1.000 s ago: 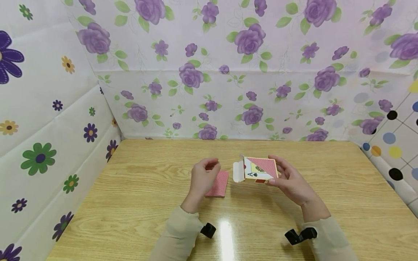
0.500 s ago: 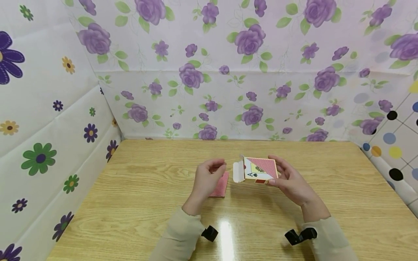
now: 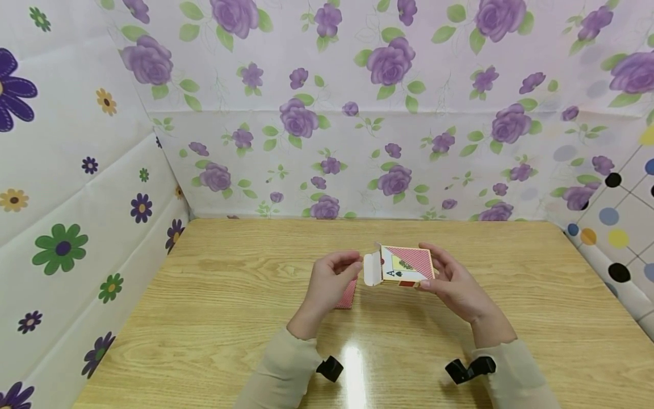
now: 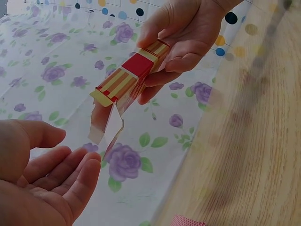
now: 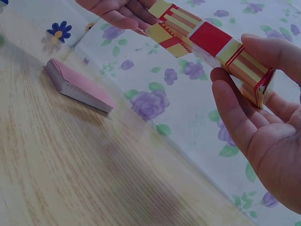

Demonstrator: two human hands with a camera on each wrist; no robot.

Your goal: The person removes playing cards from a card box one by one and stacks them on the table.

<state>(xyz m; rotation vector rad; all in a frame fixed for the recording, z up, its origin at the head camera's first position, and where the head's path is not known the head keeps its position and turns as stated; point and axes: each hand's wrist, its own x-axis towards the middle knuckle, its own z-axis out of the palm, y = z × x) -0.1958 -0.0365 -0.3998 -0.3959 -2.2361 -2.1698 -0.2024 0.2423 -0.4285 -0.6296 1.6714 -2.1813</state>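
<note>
A playing-card box (image 3: pixel 406 266), red-patterned with an ace of spades printed on it, is held above the table by my right hand (image 3: pixel 460 289). Its thumb and fingers grip the box's right end. The open flap (image 3: pixel 373 269) points left. Close to that flap is my left hand (image 3: pixel 327 285), which holds nothing; in the left wrist view its thumb and loosely bent fingers (image 4: pixel 82 188) are apart, just short of the flap. Under and behind the left hand, a stack of red-backed playing cards (image 3: pixel 347 296) lies on the table, partly hidden in the head view but whole in the right wrist view.
The wooden table (image 3: pixel 214 318) reaches back to a wall cloth (image 3: pixel 357 147) with purple flowers. A flowered cloth (image 3: pixel 76 187) hangs on the left, a dotted one (image 3: pixel 613 238) on the right. Black wrist mounts (image 3: pixel 331 369) sit on both sleeves.
My left hand has moved right, over the card stack toward the box's open flap, covering more of the stack in the head view. The right hand and box have stayed almost still.
</note>
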